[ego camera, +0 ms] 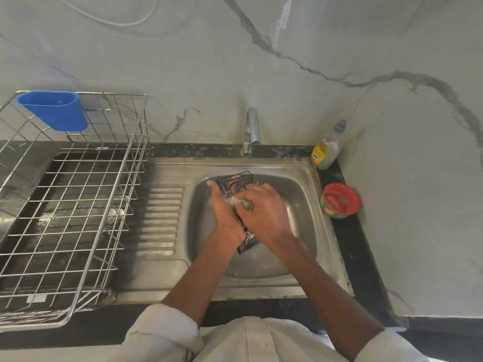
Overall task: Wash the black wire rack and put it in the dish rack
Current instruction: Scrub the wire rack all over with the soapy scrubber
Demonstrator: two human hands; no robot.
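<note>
Looking down from the head camera, both hands meet over the steel sink [308, 194], inside its round basin. The left hand [226, 218] is curled around the black wire rack [236, 182], gripping its left side and holding it tilted above the basin floor; the rack's far end pokes out beyond the fingers, its near end shows below the wrists. The right hand [264, 210] lies across the rack with its fingers pressed together on a green scrubber [236, 201] held against the wires. The faucet [251, 131] stands behind the basin. On the dark tabletop [355, 246] to the right sit a soap bottle [326, 150] and a red-lidded tub [339, 199]. To the left, well apart from the sink basin, rests the metal dish rack [78, 205], a blue cup [56, 109] hung on its far rim.
</note>
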